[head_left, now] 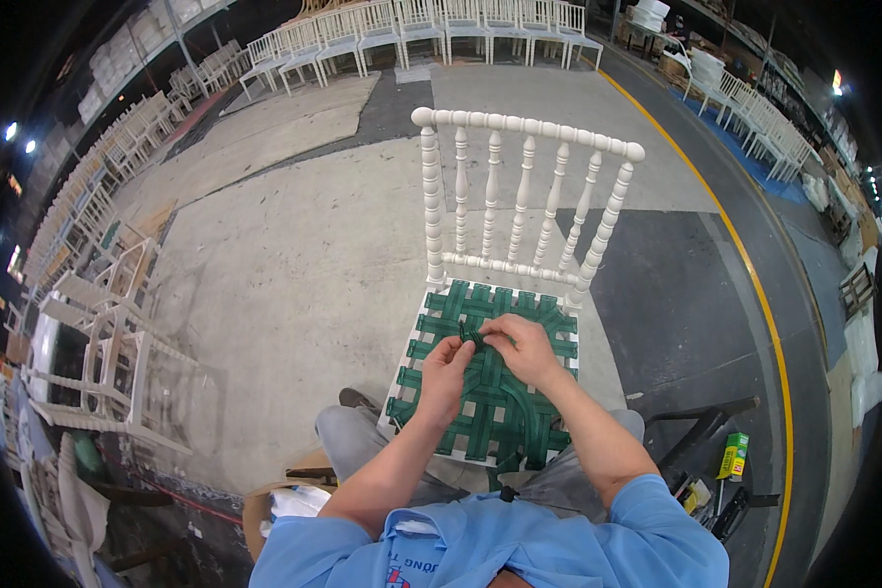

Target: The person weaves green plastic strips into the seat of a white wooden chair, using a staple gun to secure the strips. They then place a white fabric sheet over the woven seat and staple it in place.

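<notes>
- Nearest thing in view is a blue shirt collar, with both bare forearms running up and inward over the grey-trousered knees.
- left hand [448,370] is knuckles up, fingers curled, pinching the near end of a green strap [472,335] just above the webbing.
- right hand [522,348] sits right beside it, almost touching, thumb and fingers pressed together on the same strap from the other side.
- The strap bit sits between both grips, over the middle of the green woven seat [488,392] of a white spindle-back chair [519,186].
- Off to the right on the floor: a small green and yellow box [734,457] by some dark tools.
- Further out, bare concrete, a yellow floor line [745,265], and rows of white chairs [412,34] along the back.
</notes>
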`<control>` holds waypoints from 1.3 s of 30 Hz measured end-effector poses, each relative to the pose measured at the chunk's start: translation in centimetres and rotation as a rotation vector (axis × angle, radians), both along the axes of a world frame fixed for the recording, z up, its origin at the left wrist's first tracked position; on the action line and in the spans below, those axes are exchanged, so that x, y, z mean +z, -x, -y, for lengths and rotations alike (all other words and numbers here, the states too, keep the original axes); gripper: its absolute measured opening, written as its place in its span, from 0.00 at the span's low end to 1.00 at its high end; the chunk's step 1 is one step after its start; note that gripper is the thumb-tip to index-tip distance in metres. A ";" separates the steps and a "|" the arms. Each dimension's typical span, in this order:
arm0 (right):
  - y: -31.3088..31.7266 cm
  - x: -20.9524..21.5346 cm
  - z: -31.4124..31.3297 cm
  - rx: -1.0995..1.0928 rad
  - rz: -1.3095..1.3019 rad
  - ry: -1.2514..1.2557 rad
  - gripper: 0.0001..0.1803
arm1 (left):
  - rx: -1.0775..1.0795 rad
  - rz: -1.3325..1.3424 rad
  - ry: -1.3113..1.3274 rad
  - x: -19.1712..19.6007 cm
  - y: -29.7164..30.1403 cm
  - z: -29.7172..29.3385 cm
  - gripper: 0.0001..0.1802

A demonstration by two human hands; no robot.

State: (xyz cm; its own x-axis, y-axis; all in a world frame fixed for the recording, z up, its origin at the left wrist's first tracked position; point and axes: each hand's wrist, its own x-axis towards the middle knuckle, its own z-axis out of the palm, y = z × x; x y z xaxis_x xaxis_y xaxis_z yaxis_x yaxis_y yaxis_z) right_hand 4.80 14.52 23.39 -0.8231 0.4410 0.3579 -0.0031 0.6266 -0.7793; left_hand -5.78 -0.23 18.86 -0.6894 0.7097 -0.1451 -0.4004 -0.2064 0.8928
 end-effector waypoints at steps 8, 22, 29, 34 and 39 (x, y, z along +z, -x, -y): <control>0.4 -0.5 -0.9 0.014 -0.018 -0.032 0.06 | 0.220 -0.968 0.261 1.0 0.0 -0.7 0.11; 9.1 -13.5 -8.8 -0.041 0.481 0.074 0.09 | -0.069 0.529 0.287 -10.8 -0.6 -3.4 0.21; 18.7 -17.9 -11.8 -0.179 0.477 0.047 0.08 | 0.172 -0.854 0.612 -12.9 10.4 -6.1 0.16; 21.8 -19.6 -10.6 -0.257 0.491 0.019 0.09 | 0.103 -1.285 0.742 -14.4 14.4 -8.8 0.21; 21.3 -20.4 -10.7 -0.327 0.532 -0.045 0.11 | -0.022 -1.299 0.866 -15.8 13.7 -10.4 0.26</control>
State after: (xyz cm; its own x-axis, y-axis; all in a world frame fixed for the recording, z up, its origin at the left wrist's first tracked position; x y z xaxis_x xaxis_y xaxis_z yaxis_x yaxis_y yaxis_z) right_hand -16.52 25.17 3.01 -0.7185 0.6944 -0.0396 0.5758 0.5620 -0.5938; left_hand -19.46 10.13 3.02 -0.6527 0.7395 0.1646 0.7152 0.5298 0.4557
